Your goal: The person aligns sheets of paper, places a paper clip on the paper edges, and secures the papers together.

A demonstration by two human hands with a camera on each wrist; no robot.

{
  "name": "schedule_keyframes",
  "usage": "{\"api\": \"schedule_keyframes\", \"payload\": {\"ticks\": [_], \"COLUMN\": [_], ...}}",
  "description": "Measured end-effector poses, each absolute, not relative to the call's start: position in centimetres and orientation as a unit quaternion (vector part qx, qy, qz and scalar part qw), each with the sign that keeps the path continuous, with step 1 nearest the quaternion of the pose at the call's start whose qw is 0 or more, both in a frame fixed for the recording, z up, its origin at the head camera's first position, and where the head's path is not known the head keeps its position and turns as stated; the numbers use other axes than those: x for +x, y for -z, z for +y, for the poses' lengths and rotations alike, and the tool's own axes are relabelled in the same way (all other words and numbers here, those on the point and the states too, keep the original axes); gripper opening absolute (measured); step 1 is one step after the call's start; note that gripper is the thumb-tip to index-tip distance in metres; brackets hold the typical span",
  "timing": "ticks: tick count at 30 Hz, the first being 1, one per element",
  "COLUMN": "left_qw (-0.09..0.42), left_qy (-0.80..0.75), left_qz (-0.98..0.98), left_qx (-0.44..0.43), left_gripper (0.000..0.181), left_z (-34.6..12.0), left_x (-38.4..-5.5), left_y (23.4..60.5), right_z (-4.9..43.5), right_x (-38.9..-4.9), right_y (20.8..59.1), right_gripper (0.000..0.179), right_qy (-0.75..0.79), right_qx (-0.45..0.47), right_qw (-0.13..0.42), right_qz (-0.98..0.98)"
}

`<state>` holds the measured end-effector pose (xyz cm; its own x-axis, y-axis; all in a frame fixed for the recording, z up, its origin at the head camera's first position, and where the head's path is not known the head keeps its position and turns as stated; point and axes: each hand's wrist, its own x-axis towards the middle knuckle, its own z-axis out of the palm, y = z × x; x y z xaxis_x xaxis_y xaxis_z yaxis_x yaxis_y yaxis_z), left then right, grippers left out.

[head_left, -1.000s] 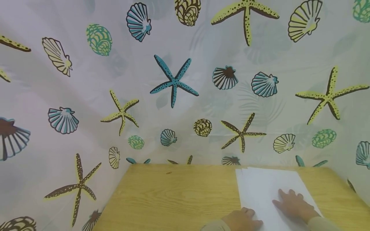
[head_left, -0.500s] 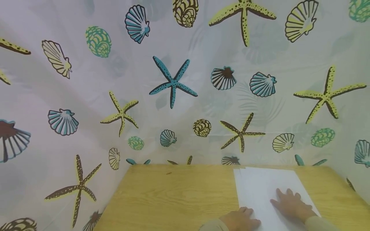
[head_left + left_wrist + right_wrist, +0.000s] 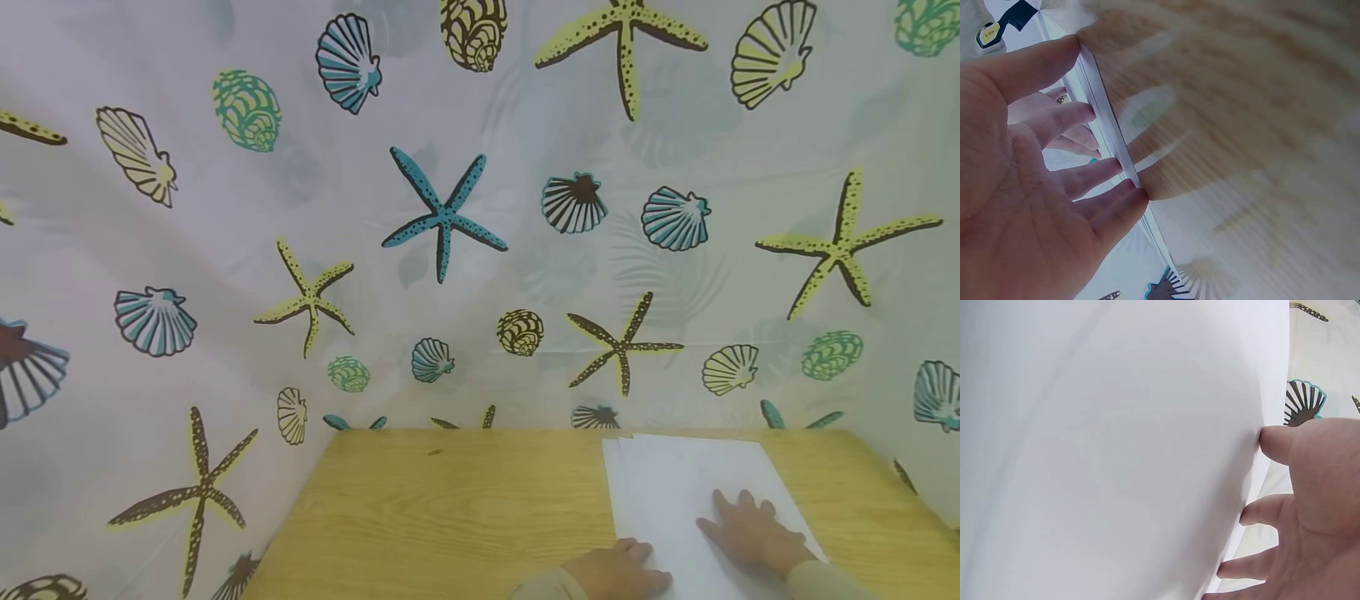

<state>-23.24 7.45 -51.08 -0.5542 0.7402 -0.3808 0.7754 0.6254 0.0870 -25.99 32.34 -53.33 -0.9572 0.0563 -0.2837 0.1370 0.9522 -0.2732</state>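
White paper sheets (image 3: 667, 479) lie in a slightly uneven stack on the right part of the table in the head view; one sheet sticks out along the left side. My left hand (image 3: 618, 571) is at the near left edge of the sheets. In the left wrist view, the thumb and fingertips of that left hand (image 3: 1029, 156) touch the edge of the paper stack (image 3: 1110, 125). My right hand (image 3: 753, 533) rests on top of the paper with its fingers spread. The right wrist view shows the right hand's fingertips (image 3: 1229, 569) touching the white paper (image 3: 1116, 444).
The wooden table (image 3: 450, 517) extends to the left of the sheets. A small orange-brown paper clip (image 3: 436, 452) lies near its back edge. A curtain with shells and starfish (image 3: 450, 217) hangs behind and along the sides.
The whole head view has drifted slightly left. Both hands keep about the same place on the paper.
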Motion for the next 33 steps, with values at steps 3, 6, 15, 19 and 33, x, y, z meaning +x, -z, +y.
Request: {"api": "schedule_keyframes", "payload": {"ticks": [3,6,15,19,33], "left_qw": [0.195,0.191,0.176,0.183,0.174], "left_qy": [0.037,0.034,0.045,0.047,0.039], "left_qz": [0.881,0.880,0.877,0.880,0.879], "left_qx": [0.430,0.433,0.445,0.436,0.442], "left_gripper": [0.049,0.049,0.050,0.050,0.049], "left_z": [7.1,6.8,5.9,5.6,4.7], "left_x": [-23.2,-23.2,-22.9,-22.8,-22.8], "left_y": [51.0,51.1,51.1,51.2,51.4], "right_z": [32.1,31.9,31.1,30.9,30.0], "right_x": [-25.8,-25.8,-25.8,-25.8,-25.8], "right_y": [53.3,53.1,52.9,52.9,52.8], "right_gripper": [0.106,0.105,0.106,0.108,0.108], "right_qy": [0.150,0.144,0.136,0.137,0.141], "right_qx": [0.045,0.040,0.029,0.026,0.027], "right_qw": [0.137,0.134,0.136,0.139,0.139], "right_qz": [0.978,0.980,0.981,0.980,0.980]}}
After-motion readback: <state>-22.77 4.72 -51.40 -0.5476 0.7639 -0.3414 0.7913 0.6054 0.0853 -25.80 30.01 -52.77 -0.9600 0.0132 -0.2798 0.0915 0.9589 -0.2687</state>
